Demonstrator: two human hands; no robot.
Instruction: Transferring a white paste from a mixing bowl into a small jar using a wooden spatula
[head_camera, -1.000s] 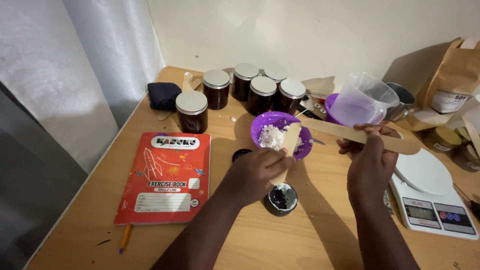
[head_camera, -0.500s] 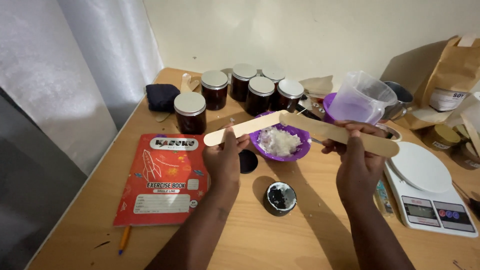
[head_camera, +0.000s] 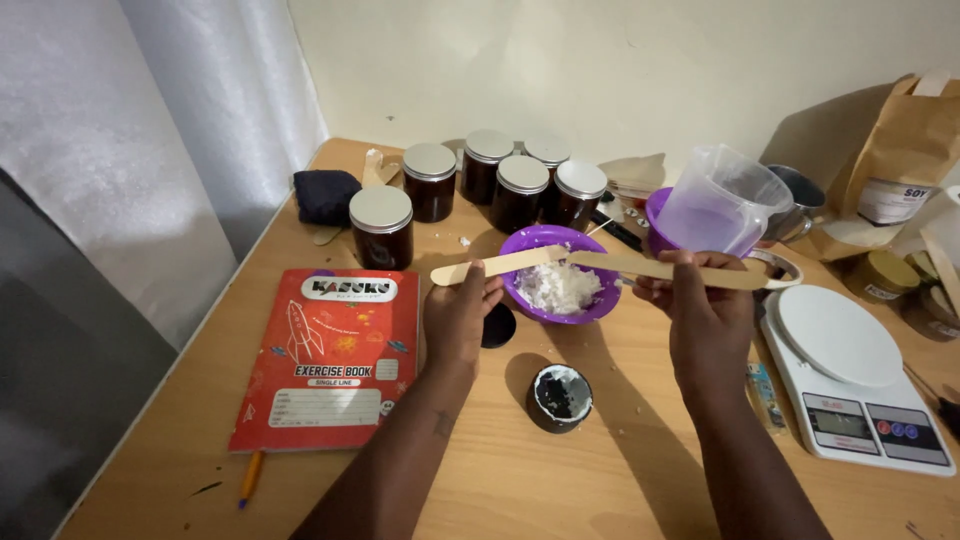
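— What can't you make out, going from your left?

— My left hand (head_camera: 458, 315) hides its own palm; its grip is closed on a flat wooden stick (head_camera: 497, 265), pale and smooth, pinched at its left end. Left of that grip lies a red exercise book (head_camera: 330, 355) with a pencil (head_camera: 250, 478) half hidden under its lower edge. Beyond it stand dark glass jars (head_camera: 381, 226) with dull metal lids, contents too dark to tell.

— And between the grips?

— A purple plastic bowl (head_camera: 526, 245) of white crumbly stuff (head_camera: 557, 287), lumpy like wax or fat; both sticks cross above it. Nearer me sits a small round tin (head_camera: 559, 395), black and white inside, hard to read.

— Your right?

— My right hand (head_camera: 706, 318) grips a second wooden stick (head_camera: 665, 269), fingers curled over it, its far end reaching a metal rim I can't identify. Behind this grip tilts a clear plastic jug (head_camera: 722, 199). Right of it sits a white scale (head_camera: 850, 375) on the worktop (head_camera: 480, 480); a brown paper bag (head_camera: 905, 150) is cut off at the edge.
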